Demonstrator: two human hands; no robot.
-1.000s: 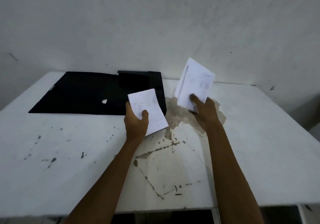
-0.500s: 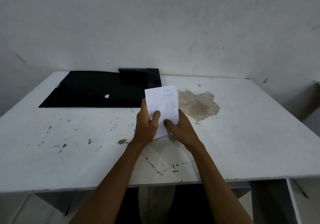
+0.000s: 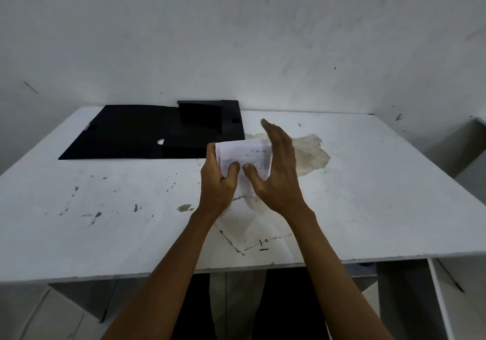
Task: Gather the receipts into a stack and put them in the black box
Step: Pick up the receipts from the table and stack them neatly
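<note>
A stack of white receipts [image 3: 248,159] stands upright on the table's middle, held between both hands. My left hand [image 3: 218,181] grips its left edge, thumb on the front. My right hand [image 3: 278,171] presses flat against the stack's right edge, fingers straight and thumb on the front. The black box [image 3: 202,129] lies open just behind and left of the stack, with its flat lid [image 3: 118,134] spread out to the left. The lower part of the receipts is hidden behind my hands.
The white table [image 3: 381,195] is scuffed, with a brown worn patch [image 3: 310,155] right of the stack. A white wall rises right behind the table. The table's front edge is near my forearms, and open white shelving shows below at the right.
The two separate bundles of receipts were brought together into one stack. My right hand has shifted from holding the front of the stack to pressing flat against its right side.
</note>
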